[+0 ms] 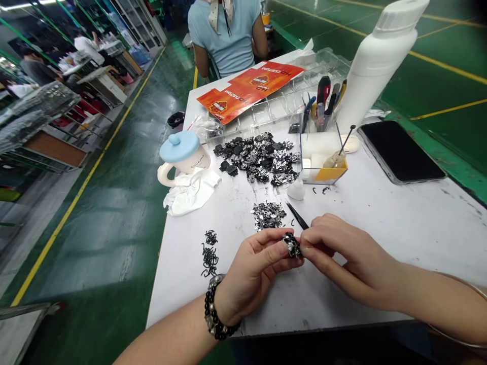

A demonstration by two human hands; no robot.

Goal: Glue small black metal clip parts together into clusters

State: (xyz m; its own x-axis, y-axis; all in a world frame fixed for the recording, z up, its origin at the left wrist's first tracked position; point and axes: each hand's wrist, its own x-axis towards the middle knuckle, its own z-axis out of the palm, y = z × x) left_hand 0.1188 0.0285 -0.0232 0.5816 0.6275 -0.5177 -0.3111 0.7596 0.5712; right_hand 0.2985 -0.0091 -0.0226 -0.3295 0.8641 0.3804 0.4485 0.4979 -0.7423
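Observation:
Between the thumb and fingers of my left hand (262, 268) is a small black-and-silver emblem-like part (291, 245). The fingertips of my right hand (350, 258) are pinched together at that part's right edge; whether they grip it or a smaller piece is hidden. Black tweezers (297, 215) lie just beyond my right fingers, and I cannot tell if the hand touches them. A pile of small silver-and-black pieces (268, 215) sits behind my hands. Thin curved black pieces (209, 256) lie to the left. Farther back spreads a heap of black-and-silver parts (258, 154).
A lidded mug (186, 152) and crumpled tissue (192, 192) stand at the left edge. A clear box (323, 175) holds tools and a small bottle. Behind it is a tall white bottle (376, 66); a phone (401, 151) lies right. Orange printed sheets (247, 91) cover trays. Another person (226, 40) sits beyond.

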